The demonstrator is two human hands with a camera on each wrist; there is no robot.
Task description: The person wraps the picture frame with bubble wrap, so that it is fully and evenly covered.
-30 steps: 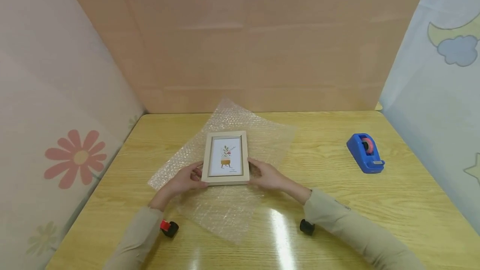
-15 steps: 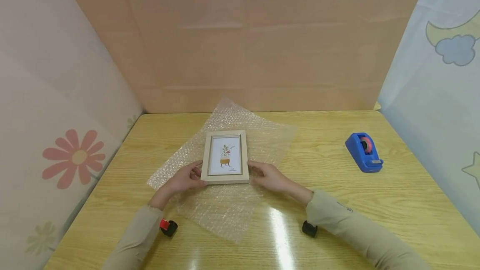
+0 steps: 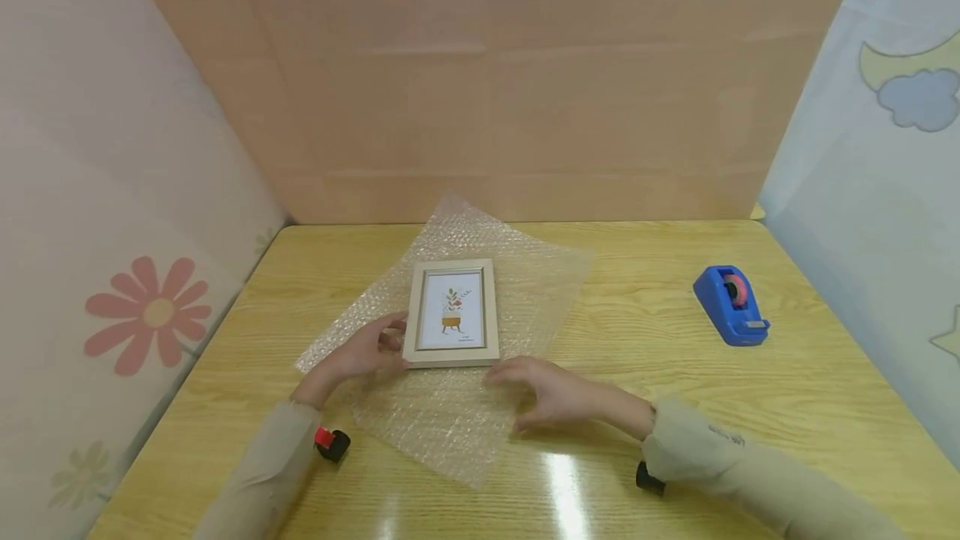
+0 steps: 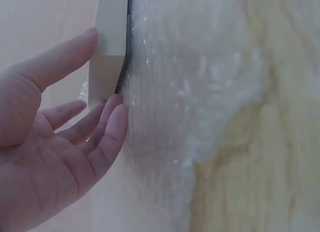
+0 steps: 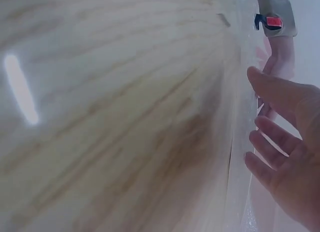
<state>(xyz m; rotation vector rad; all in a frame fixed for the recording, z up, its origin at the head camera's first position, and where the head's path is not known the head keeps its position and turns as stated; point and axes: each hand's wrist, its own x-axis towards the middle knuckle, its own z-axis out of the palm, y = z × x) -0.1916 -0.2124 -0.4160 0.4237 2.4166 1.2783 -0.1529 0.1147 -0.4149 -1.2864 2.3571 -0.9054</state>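
Note:
A cream picture frame point(image 3: 490, 315) with a plant drawing lies face up on a sheet of bubble wrap point(image 3: 442, 427), which is turned corner-on to the table. My left hand point(image 3: 367, 350) is at the frame's near left corner. In the left wrist view, the thumb of the left hand point(image 4: 50, 142) overlaps the frame's side point(image 4: 107, 66), and its loosely bent fingertips are right at the lower edge. Off the frame's near right corner, my right hand point(image 3: 558, 394) hovers over the bubble wrap, thumb and fingers spread apart with nothing between them.
A blue tape dispenser point(image 3: 731, 307) with a pink roll stands on the right of the wooden table point(image 3: 637, 290). Patterned walls rise on the left and right, and a brown panel point(image 3: 480, 90) closes off the back. Black wrist devices sit at both sleeves.
My right hand has let go of the frame's right side and moved right and nearer to me, its fingers parting. The left hand has stayed by its corner; the frame has hardly moved.

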